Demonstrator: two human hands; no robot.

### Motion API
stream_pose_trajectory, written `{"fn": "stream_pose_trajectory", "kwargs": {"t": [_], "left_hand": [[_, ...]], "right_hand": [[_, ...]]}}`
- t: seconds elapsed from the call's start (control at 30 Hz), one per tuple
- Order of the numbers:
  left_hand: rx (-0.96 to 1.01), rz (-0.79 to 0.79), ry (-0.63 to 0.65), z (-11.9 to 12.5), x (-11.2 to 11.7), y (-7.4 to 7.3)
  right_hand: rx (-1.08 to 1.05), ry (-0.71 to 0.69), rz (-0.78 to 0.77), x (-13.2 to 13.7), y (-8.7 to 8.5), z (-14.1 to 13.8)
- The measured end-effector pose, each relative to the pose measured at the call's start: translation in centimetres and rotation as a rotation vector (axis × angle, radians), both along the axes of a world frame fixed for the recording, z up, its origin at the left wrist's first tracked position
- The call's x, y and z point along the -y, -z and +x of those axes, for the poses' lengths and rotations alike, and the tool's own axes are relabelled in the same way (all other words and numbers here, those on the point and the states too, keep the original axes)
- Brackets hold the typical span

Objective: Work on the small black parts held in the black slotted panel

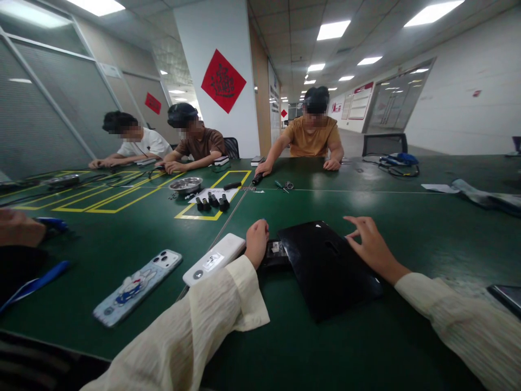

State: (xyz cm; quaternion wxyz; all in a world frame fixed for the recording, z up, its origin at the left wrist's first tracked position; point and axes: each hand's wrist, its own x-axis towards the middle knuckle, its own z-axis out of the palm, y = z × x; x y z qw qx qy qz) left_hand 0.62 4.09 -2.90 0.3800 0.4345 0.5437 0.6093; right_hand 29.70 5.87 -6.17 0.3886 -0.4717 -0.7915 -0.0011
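A glossy black panel (325, 266) lies tilted in front of me, its upper left part over a dark boxy part (277, 254) with a pale label. Close beside that part is my left hand (257, 243), its fingers curled closed; what they hold, if anything, is hidden, though a speck of blue shows at the top. At the panel's right edge my right hand (372, 247) is open, index finger stretched out and the other fingers bent near the edge. I cannot tell whether it touches the panel. Left of my left hand lies a white power-bank-like device (215, 259).
A phone in a cartoon case (138, 288) lies to the left. Farther off are several black cylindrical parts (212, 201), a metal bowl (186, 185), and small tools (285, 186). Three people sit across the green table (407, 217); another person's hand (20, 228) is at far left.
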Motion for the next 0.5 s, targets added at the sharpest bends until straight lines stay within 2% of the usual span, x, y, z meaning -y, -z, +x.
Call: {"fn": "stream_pose_trajectory", "kwargs": {"t": [0.3, 0.5], "left_hand": [[-0.026, -0.015, 0.008, 0.2, -0.9, 0.7], [-0.014, -0.019, -0.001, 0.4, -0.7, 0.2]], "right_hand": [[0.106, -0.018, 0.067, -0.6, 0.5, 1.2], [0.120, -0.024, 0.062, -0.7, 0.2, 0.9]]}}
